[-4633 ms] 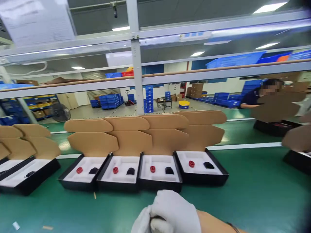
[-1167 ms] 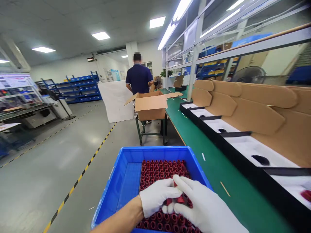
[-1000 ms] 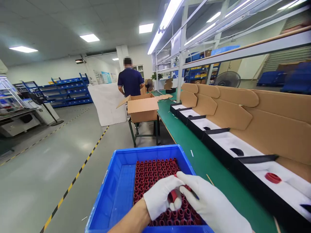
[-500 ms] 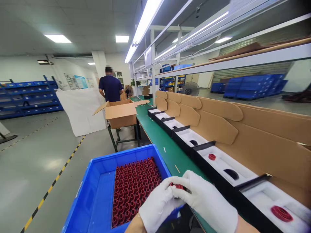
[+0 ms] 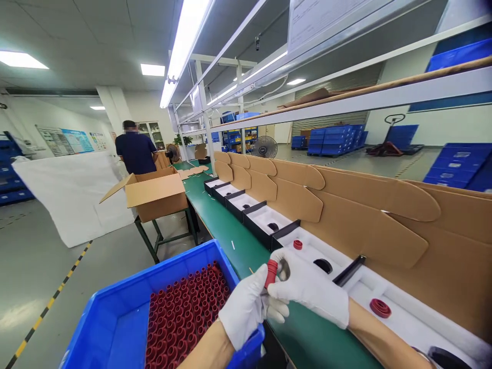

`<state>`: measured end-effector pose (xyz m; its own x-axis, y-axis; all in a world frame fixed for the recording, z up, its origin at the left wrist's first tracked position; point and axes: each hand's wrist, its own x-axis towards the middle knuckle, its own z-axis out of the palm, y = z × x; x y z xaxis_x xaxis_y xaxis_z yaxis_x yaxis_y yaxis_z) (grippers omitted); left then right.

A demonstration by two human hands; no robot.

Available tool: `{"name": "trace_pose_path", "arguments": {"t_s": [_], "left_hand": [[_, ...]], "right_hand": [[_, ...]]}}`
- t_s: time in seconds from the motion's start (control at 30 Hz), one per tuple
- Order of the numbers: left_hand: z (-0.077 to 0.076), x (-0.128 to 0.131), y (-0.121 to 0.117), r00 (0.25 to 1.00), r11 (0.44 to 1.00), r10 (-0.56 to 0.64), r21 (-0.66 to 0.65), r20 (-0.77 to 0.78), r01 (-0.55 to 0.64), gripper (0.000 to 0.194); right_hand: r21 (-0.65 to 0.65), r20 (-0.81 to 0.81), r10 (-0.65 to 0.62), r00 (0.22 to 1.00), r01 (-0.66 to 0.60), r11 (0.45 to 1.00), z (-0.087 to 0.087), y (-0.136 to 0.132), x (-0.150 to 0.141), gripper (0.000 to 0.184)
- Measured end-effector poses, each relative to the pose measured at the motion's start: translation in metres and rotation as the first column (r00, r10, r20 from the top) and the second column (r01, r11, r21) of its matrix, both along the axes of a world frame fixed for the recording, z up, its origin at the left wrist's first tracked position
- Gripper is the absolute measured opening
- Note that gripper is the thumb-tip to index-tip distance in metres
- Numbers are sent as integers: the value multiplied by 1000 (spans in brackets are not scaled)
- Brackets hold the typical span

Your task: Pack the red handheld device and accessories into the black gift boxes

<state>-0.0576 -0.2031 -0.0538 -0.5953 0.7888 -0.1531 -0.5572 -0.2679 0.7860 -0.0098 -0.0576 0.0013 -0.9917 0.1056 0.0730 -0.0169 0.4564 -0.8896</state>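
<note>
A: Big stuff first. Green bench (image 5: pixel 230 233) runs away from the camera, with a row of open boxes (image 5: pixel 265 225) on it: black trays, white foam inserts, brown cardboard lids (image 5: pixel 357 225) standing up behind.

B: And near the camera?

A: Blue bin (image 5: pixel 115 318) at the bench edge, packed with red parts (image 5: pixel 180 318) standing in rows. Further back there's a cardboard carton (image 5: pixel 154 195) on a green stand and a person (image 5: pixel 135 151) in a dark shirt, facing away. Not the wearer's hands.

B: Hands?

A: Both in white gloves, meeting over the bench edge just in front of the nearest trays. Left hand (image 5: pixel 246 310) is closed around the lower end of a red cylinder (image 5: pixel 271 272), held upright. Right hand (image 5: pixel 307 287) is pinched at its top; something small and dark sits between those fingers, can't tell what.

B: Trays filled?

A: The ones nearest the hands show a red ring (image 5: pixel 298 244) and a black piece (image 5: pixel 323 265) seated in the foam. Another red ring (image 5: pixel 380 307) sits in the tray to the right.

B: Handling note?

A: My judgement: grip the cylinder low and steady with the left so the top stays free, keep it vertical, and let the right fingertips work squarely on the end, not at an angle.
</note>
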Motion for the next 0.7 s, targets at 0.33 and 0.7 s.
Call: {"name": "trace_pose_path", "arguments": {"t_s": [0.33,0.7], "left_hand": [[-19,-77,60,966,995,-84,-81,-244,66,58],[-107,-169,136,-82,811,-98,-31,-992,-584,42]], "right_hand": [[294,37,-30,999,18,956,3,51,-53,18],[315,-1,-299,954,284,906,-8,80,-205,32]]}}
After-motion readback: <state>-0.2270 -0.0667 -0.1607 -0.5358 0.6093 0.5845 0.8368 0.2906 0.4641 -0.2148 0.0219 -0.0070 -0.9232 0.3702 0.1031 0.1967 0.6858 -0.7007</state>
